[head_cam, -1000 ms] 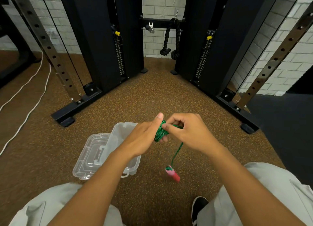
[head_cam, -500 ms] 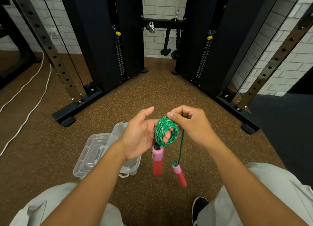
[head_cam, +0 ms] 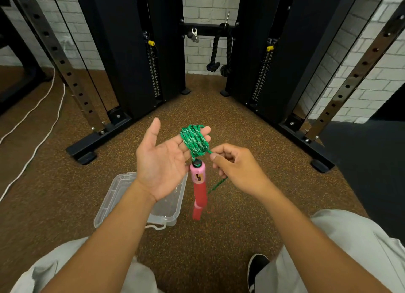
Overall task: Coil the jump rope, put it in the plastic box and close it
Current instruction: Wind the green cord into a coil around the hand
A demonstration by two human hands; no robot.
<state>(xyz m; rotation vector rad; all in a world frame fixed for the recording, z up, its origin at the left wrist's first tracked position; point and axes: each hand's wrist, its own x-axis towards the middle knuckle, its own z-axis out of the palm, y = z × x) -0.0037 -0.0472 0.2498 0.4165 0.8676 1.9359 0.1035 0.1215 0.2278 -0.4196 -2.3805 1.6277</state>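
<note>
Since half a second ago: left hand (head_cam: 163, 161) turned palm-up, fingers (head_cam: 202, 131) spread wide, green rope coil (head_cam: 195, 141) looped around them. Right hand (head_cam: 237, 168) lowered beside the coil, fingers (head_cam: 219, 157) pinching the loose strand taut, probably to keep wraps tight. Pink handle (head_cam: 199, 187) dangling below the coil. Open plastic box (head_cam: 122, 196) underneath on the floor (head_cam: 219, 108), lid hinged back, with free space above for lowering.
</note>
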